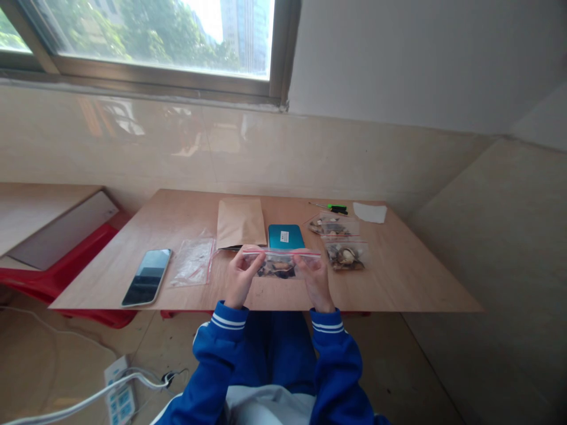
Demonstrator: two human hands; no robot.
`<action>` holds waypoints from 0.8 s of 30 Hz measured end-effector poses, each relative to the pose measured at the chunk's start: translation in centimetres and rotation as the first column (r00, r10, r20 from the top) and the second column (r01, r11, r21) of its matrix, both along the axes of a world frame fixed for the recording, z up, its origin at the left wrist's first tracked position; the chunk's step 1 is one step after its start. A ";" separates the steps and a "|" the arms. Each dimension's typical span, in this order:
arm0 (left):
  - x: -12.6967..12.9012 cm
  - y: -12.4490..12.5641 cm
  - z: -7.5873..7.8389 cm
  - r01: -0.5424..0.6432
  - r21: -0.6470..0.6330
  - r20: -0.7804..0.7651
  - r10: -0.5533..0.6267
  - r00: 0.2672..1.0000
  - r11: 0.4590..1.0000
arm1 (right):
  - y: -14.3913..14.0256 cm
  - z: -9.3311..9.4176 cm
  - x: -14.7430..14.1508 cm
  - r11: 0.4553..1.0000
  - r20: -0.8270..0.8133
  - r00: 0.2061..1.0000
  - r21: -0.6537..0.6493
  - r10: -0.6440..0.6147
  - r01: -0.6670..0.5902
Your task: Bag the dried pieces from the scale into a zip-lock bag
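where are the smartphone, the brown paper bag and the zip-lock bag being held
Smartphone point(147, 277): head view, middle of its dark screen.
Brown paper bag point(240, 222): head view, middle of its upper face.
Held zip-lock bag point(279, 270): head view, clear face below the red strip.

Mid-frame, my left hand point(241, 275) and right hand point(316, 277) cover parts of the bag point(278, 271), and I cannot read the tiny label point(284, 236) on the box point(296, 236) above. The upper-left window point(168, 35) is cut off at the top, a white cable point(88, 401) at lower left.
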State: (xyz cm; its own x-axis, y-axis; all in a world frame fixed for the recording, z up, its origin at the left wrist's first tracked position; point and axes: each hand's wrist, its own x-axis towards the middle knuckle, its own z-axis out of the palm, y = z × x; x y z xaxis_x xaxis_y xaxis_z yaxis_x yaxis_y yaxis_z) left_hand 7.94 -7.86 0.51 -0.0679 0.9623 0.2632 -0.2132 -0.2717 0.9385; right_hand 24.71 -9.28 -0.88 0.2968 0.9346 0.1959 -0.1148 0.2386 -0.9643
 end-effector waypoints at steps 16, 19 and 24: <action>-0.2 0.0 0.1 0.073 -0.051 0.011 -0.073 0.997 0.996 | -0.2 0.8 -0.4 0.990 -0.154 0.978 -0.015 0.137 -0.141; -0.4 0.0 -0.1 0.076 -0.032 0.026 -0.075 0.997 0.997 | -0.6 1.3 -0.5 0.960 -0.190 0.943 -0.016 0.273 -0.281; -0.4 0.0 -0.4 0.020 -0.041 0.070 -0.017 0.997 0.999 | -1.0 1.9 -0.8 0.934 -0.207 0.914 -0.004 0.350 -0.358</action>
